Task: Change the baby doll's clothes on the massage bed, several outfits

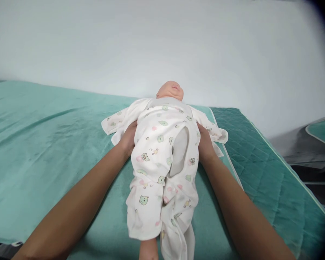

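A baby doll (170,90) lies on its back on a teal blanket (48,144), head pointing away from me. It wears a white onesie (154,151) printed with small green and pink animals, open at the belly. My left hand (128,139) presses against the doll's left flank, its fingers tucked under the torso and out of sight. My right hand (205,142) holds the other flank the same way, fingers hidden behind the body. One bare doll foot (148,250) sticks out at the bottom edge.
The blanket covers a bed with a quilted teal mattress cover (262,169) showing on the right. A white wall (162,43) stands behind. A second bed corner (323,131) and dark floor lie at the far right.
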The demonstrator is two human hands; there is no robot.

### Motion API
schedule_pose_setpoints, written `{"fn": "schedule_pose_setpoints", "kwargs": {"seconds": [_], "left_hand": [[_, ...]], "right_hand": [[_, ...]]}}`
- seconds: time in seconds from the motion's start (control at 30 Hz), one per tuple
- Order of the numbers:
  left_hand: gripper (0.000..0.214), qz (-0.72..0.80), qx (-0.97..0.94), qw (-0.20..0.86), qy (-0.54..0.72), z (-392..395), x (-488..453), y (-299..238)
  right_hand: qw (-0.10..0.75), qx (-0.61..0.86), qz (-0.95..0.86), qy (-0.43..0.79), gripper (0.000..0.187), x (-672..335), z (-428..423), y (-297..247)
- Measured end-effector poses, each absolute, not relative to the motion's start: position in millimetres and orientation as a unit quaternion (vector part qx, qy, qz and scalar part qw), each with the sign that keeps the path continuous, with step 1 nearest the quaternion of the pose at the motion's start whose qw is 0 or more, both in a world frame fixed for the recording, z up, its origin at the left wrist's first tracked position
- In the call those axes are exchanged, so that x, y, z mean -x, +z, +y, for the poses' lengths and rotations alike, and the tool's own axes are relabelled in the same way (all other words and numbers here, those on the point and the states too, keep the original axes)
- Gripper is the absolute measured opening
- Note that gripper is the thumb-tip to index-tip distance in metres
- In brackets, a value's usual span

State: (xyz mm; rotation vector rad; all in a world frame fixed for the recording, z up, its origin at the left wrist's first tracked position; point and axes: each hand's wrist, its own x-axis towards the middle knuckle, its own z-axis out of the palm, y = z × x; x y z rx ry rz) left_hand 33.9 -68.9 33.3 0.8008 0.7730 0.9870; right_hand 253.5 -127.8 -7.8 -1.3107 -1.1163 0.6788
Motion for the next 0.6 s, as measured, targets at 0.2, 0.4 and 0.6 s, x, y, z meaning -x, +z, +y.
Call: {"fn": "schedule_pose_setpoints", "kwargs": {"seconds": [0.2,0.4,0.6], "left_hand": [[0.012,0.439,-0.456,0.636,0.441,-57.4,-28.1,23.5],[0.029,0.48,-0.551,0.519,0.443,-41.1,-22.6,13.8],[0.024,0.49,-0.642,0.338,0.483,-31.0,-15.9,8.3]], "right_hand": [[0.657,0.488,-0.38,0.431,0.034,-259.9,-120.5,-19.1],[0.663,0.448,-0.36,0.479,0.028,-267.3,-118.2,-12.5],[0.609,0.521,-0.448,0.396,0.048,-268.8,-121.1,-16.7]]}}
